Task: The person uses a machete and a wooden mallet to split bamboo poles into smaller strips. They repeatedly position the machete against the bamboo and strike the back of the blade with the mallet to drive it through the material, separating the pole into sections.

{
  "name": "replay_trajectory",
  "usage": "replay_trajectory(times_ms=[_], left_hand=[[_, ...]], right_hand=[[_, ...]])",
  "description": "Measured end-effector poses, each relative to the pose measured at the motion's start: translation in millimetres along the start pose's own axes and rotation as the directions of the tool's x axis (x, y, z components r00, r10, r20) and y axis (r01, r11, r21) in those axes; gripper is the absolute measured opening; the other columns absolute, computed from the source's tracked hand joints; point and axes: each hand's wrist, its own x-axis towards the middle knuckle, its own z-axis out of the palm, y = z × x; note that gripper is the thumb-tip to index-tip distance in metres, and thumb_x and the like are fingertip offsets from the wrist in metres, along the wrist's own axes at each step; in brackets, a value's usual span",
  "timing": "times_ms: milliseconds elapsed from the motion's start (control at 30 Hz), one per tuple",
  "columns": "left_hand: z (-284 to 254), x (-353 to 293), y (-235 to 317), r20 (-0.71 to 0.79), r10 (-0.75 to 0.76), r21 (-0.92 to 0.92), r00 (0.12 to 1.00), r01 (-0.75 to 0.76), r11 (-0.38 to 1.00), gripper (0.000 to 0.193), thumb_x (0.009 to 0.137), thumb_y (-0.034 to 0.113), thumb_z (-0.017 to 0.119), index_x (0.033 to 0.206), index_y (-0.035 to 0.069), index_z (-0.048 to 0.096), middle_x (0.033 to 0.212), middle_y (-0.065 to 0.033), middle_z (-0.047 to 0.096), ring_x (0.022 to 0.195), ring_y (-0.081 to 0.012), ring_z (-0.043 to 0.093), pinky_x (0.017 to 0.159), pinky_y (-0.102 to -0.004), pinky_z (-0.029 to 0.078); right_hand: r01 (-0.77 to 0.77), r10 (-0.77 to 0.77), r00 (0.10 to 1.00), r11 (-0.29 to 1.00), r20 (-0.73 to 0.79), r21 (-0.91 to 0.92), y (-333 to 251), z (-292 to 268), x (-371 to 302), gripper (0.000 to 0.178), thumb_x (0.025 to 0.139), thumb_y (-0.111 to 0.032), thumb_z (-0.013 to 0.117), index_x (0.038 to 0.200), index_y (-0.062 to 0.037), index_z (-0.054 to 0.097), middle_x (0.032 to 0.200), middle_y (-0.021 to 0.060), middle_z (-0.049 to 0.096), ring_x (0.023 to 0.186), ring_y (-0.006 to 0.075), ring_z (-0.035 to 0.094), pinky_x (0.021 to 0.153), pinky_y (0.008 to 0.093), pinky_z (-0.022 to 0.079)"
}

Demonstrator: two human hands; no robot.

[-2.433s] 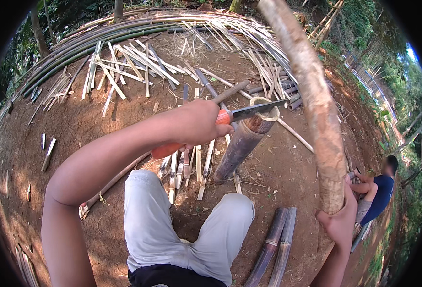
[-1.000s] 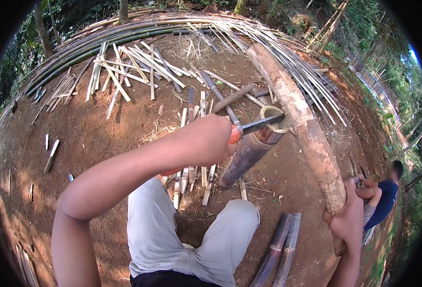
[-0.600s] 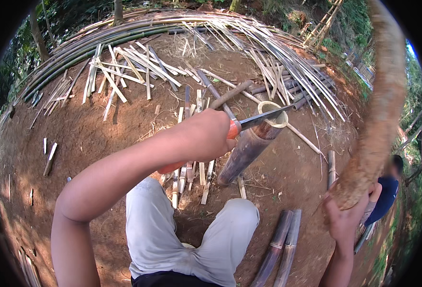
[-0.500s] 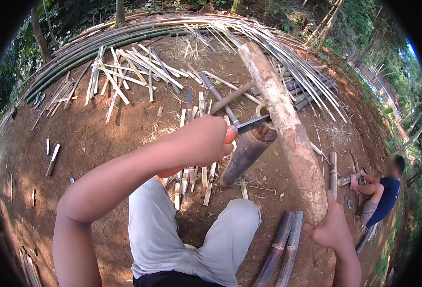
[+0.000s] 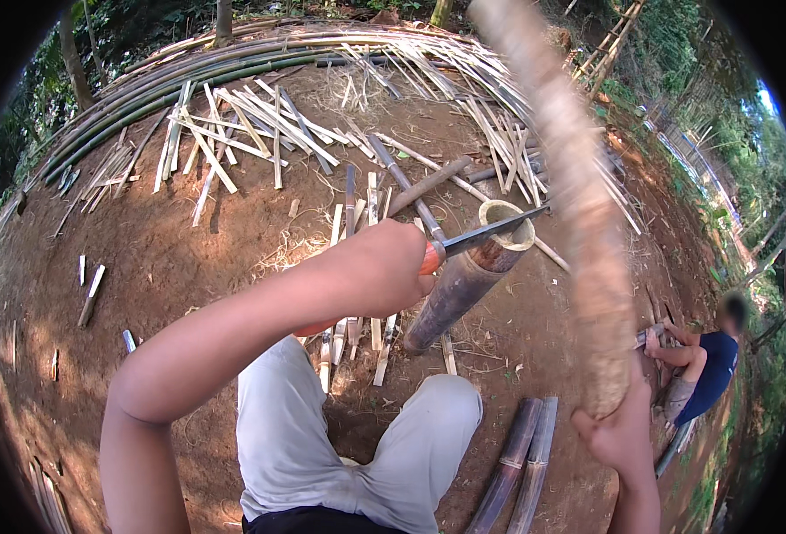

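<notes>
The left hand [image 5: 388,265] grips an orange-handled knife [image 5: 478,238], the right hand [image 5: 623,427] clasping a wooden log [image 5: 595,249].

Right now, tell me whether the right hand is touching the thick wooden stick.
Touching. The head view shows the right hand wrapped around the lower end of the thick wooden stick.

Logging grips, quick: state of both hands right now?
Left hand: closed, holding the orange-handled knife.
Right hand: closed, holding the thick wooden stick.
</notes>
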Motion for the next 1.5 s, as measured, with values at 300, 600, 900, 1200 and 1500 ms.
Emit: replay_trajectory(times_ms=[300, 600, 900, 1200, 1500], left_hand=[[-3, -2, -2, -0.027, 0.033, 0.001, 0.999, -0.033, 0.999, 0.038, 0.090, 0.029, 0.069, 0.091, -0.008, 0.067, 0.082, -0.0284, 0.069, 0.083, -0.0440, 0.070, 0.080, -0.0494, 0.055], [10, 0, 1, -0.012, 0.031, 0.027, 0.999, -0.031, 0.999, 0.037, 0.091, 0.028, 0.068, 0.087, -0.008, 0.066, 0.081, -0.0297, 0.068, 0.082, -0.0447, 0.070, 0.078, -0.0499, 0.055], [3, -8, -5, -0.069, 0.030, -0.024, 0.997, -0.031, 0.999, 0.038, 0.090, 0.028, 0.069, 0.086, -0.010, 0.067, 0.080, -0.0297, 0.068, 0.083, -0.0450, 0.070, 0.079, -0.0492, 0.056], [8, 2, 9, 0.018, 0.043, 0.003, 0.999, -0.043, 0.999, 0.035, 0.090, 0.026, 0.068, 0.087, -0.009, 0.067, 0.080, -0.0281, 0.068, 0.081, -0.0438, 0.070, 0.078, -0.0501, 0.055], [14, -5, 6, -0.087, 0.089, 0.011, 0.992, -0.089, 0.996, 0.028, 0.090, 0.020, 0.064, 0.083, -0.007, 0.066, 0.074, -0.0282, 0.066, 0.075, -0.0425, 0.069, 0.075, -0.0509, 0.055]], right_hand=[[0.121, -0.099, 0.984, 0.982, -0.148, 0.146, 8, -25, -14, 0.066, 0.060, -0.006, 0.076, 0.122, 0.0061, 0.055, 0.107, 0.0128, 0.063, 0.097, 0.0185, 0.061, 0.090, 0.0307, 0.048], [0.061, -0.062, 0.994, 0.998, 0.086, 0.018, 9, -3, 0, 0.057, 0.065, -0.005, 0.074, 0.118, 0.0029, 0.053, 0.091, 0.0155, 0.068, 0.080, 0.0219, 0.067, 0.075, 0.0354, 0.054], [0.286, -0.275, 0.903, 0.958, -0.330, -0.014, 8, -45, -23, 0.071, 0.066, -0.022, 0.078, 0.126, 0.0076, 0.053, 0.108, 0.0174, 0.066, 0.100, 0.0255, 0.065, 0.091, 0.0369, 0.049], [0.552, -0.243, 0.673, 0.794, -0.698, 0.256, 10, -54, -18, 0.064, 0.080, -0.007, 0.064, 0.138, 0.0076, 0.040, 0.105, 0.0202, 0.056, 0.100, 0.0314, 0.057, 0.097, 0.0438, 0.047], [-0.004, 0.005, 0.998, 1.000, 0.056, -0.021, 28, -12, -15, 0.061, 0.057, -0.006, 0.078, 0.116, 0.0033, 0.061, 0.090, 0.0181, 0.070, 0.086, 0.0329, 0.070, 0.082, 0.0372, 0.054]])
